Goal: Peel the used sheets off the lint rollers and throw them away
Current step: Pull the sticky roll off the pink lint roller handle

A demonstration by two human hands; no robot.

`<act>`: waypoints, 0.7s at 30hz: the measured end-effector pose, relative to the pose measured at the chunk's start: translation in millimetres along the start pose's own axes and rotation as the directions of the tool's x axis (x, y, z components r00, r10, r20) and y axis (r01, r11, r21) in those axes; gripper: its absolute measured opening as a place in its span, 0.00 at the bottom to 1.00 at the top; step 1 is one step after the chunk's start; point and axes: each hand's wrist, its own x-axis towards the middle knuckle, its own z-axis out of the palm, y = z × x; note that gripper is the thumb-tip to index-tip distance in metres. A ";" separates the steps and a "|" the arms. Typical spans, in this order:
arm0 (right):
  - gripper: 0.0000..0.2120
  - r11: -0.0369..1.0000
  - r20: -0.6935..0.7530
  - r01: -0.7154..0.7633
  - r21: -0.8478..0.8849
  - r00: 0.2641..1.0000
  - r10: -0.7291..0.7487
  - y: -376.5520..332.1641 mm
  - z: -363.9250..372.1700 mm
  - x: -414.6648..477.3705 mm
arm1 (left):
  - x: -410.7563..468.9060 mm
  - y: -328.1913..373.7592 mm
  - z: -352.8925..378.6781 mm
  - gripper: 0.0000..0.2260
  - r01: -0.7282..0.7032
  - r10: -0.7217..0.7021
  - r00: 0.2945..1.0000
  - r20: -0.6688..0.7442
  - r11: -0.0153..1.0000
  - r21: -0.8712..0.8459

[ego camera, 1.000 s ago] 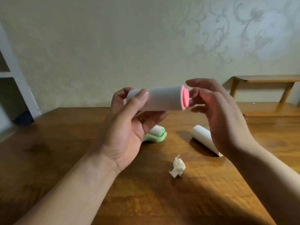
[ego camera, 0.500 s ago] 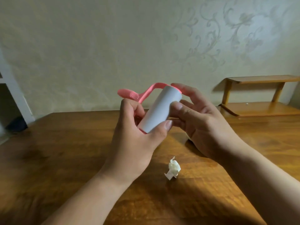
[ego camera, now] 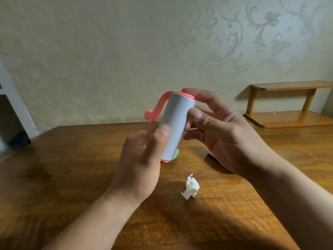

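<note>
A pink-handled lint roller (ego camera: 175,125) with a white sheet roll is held nearly upright above the wooden table (ego camera: 72,168). My left hand (ego camera: 142,159) grips the roll's lower half, thumb pressed on its front. My right hand (ego camera: 221,134) touches the roll's upper right side with thumb and fingers, index finger over the pink top cap. The pink handle curves off to the left behind the roll. A crumpled used sheet (ego camera: 191,188) lies on the table below my hands. A sliver of a green lint roller (ego camera: 176,153) shows behind the held roll; the rest is hidden.
A low wooden two-tier shelf (ego camera: 288,105) stands at the back right of the table against the patterned wall. A white frame edge (ego camera: 16,109) stands at the far left.
The roller turned from lying sideways to nearly upright. My right hand moved from the pink end cap onto the roll's side. The green roller and a white roll got hidden behind my hands.
</note>
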 end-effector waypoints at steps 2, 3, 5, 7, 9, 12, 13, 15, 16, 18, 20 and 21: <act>0.24 1.000 0.000 -0.001 -0.027 1.000 0.001 -0.5 0.4 -0.7 | -0.5 0.1 0.5 0.16 -0.004 0.004 1.000 0.000 1.000 0.024; 0.24 0.999 -0.001 0.000 -0.043 1.000 0.000 -0.7 0.6 -1.0 | -1.3 -0.5 0.1 0.16 -0.011 0.011 1.000 0.001 0.999 0.042; 0.21 0.998 -0.007 0.004 -0.068 1.000 -0.004 -0.6 0.9 -1.4 | -2.3 -2.0 -0.5 0.17 -0.017 0.017 1.000 0.000 0.998 0.059; 0.20 0.997 -0.023 0.006 -0.074 1.000 -0.008 -1.1 1.4 -1.6 | -3.1 -3.3 -1.0 0.21 -0.013 0.013 1.000 -0.002 0.998 0.059; 0.20 0.996 -0.040 0.005 -0.089 0.999 -0.009 -2.6 1.2 -2.1 | -2.6 -2.4 -0.3 0.31 0.018 -0.019 1.000 0.008 0.998 0.066; 0.18 0.987 -0.051 -0.008 -0.162 0.999 0.000 -4.3 0.0 -3.1 | -1.9 -4.5 0.9 0.27 0.074 -0.074 0.997 -0.015 0.997 0.029; 0.16 0.983 -0.058 -0.015 -0.184 0.998 0.005 -4.7 -0.5 -3.5 | -1.2 -4.8 0.5 0.25 0.087 -0.087 0.996 -0.023 0.996 0.019; 0.12 0.978 -0.076 -0.033 -0.205 0.997 0.017 -5.3 -1.1 -3.9 | 0.3 -6.7 -1.0 0.24 0.104 -0.103 0.994 -0.030 0.994 0.031; 0.11 0.978 -0.081 -0.039 -0.205 0.996 0.022 -5.4 -1.0 -3.9 | 0.9 -7.5 -1.6 0.24 0.100 -0.098 0.995 -0.034 0.994 0.045; 0.09 0.979 -0.081 -0.038 -0.199 0.996 0.022 -4.5 -1.0 -3.9 | 1.8 -8.8 -3.0 0.25 0.077 -0.075 0.996 -0.043 0.995 0.065; 0.08 0.980 -0.075 -0.029 -0.196 0.997 0.015 -3.5 -1.0 -4.2 | 2.4 -9.1 -3.6 0.28 0.052 -0.049 0.998 -0.036 0.995 0.084; 0.08 0.981 -0.072 -0.027 -0.193 0.997 0.013 -3.4 -1.0 -4.3 | 2.2 -9.8 -4.0 0.32 0.035 -0.032 0.999 -0.036 0.995 0.095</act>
